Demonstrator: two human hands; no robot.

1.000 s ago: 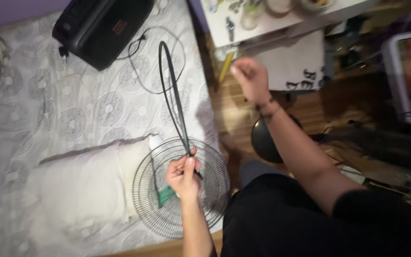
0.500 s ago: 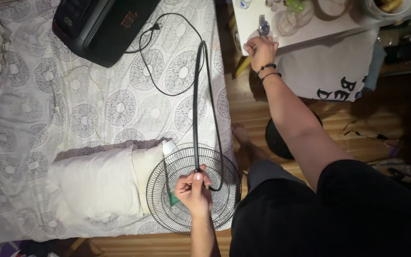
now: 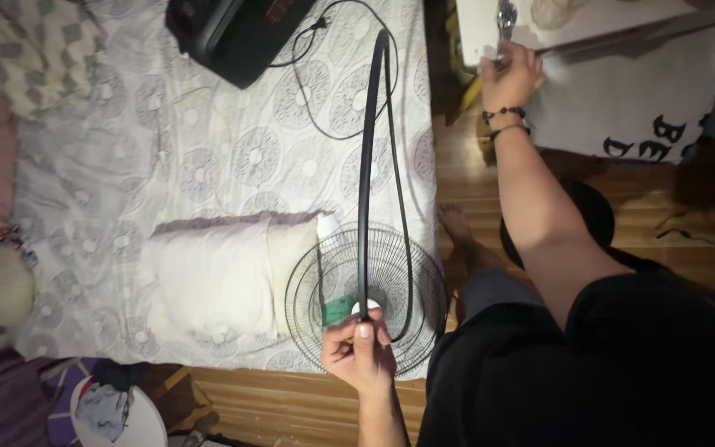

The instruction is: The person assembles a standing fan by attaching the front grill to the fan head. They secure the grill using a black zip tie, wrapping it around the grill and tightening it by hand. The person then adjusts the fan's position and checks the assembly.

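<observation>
**Fan rim band held up over bed, other hand at table edge**

Head view: left hand [image 3: 359, 354], fingers curled shut, pinches the lower end of a black fan rim band [image 3: 363, 190]; the hoop is held upright, edge-on, so it reads as a narrow loop rising over the bedsheet [image 3: 208, 157], prob. kept clear of the bedding that way; just under that hand one round wire fan guard [image 3: 366, 300] lies flat at the bed's edge, partly on a white pillow [image 3: 208, 277], w/ a green item showing through the mesh. Right hand [image 3: 511, 76], arm stretched out, fingers closed around a small metallic object at the edge of a white table [image 3: 477, 25]; what it is, can't tell. Count: 1 band, 1 guard, 1 pillow by the guard, 1 black speaker [image 3: 237, 29] w/ 1 cable near the bed's far side; 2 bead bracelets on the right wrist; 1 bare foot [image 3: 457, 225] on the wood floor [image 3: 473, 165].
</observation>
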